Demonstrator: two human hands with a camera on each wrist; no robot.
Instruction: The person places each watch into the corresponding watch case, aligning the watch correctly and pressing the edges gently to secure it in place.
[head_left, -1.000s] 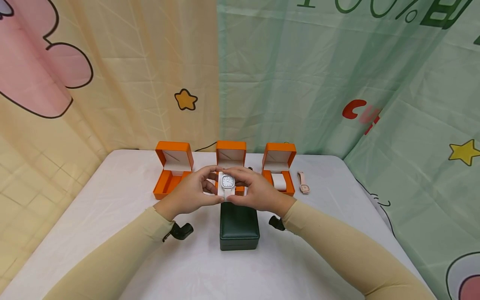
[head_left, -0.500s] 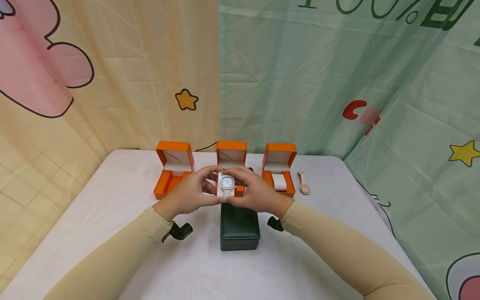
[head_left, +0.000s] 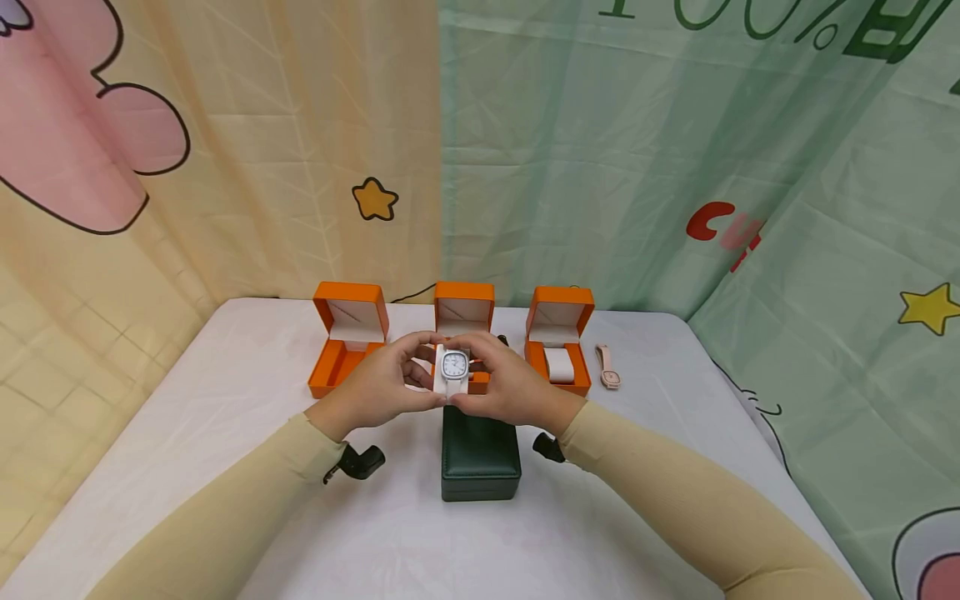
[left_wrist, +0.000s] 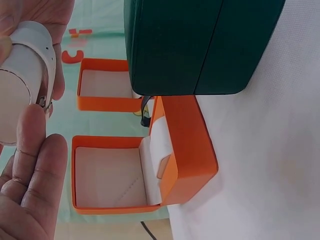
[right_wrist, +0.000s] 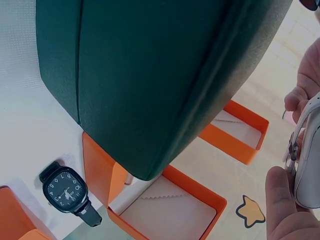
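In the head view a white watch [head_left: 454, 365], wrapped round a white cushion [left_wrist: 22, 62], is held up between both hands, dial toward the head camera. My left hand [head_left: 384, 382] pinches its left side, thumb below and fingers above. From the other side my right hand [head_left: 516, 383] grips it the same way. The white strap [left_wrist: 42, 42] curves round the cushion in the left wrist view. Its buckle [right_wrist: 291, 147] shows in the right wrist view. Below the hands, a dark green box [head_left: 481, 454] sits closed on the table.
Behind the hands stand three orange boxes with raised lids: left [head_left: 347, 342], middle [head_left: 463, 304] and right [head_left: 559, 342]. The right one holds a white cushion [head_left: 558, 365]. Beside it lies a pink watch [head_left: 609, 377]. A black watch [right_wrist: 65, 190] lies near the middle box.
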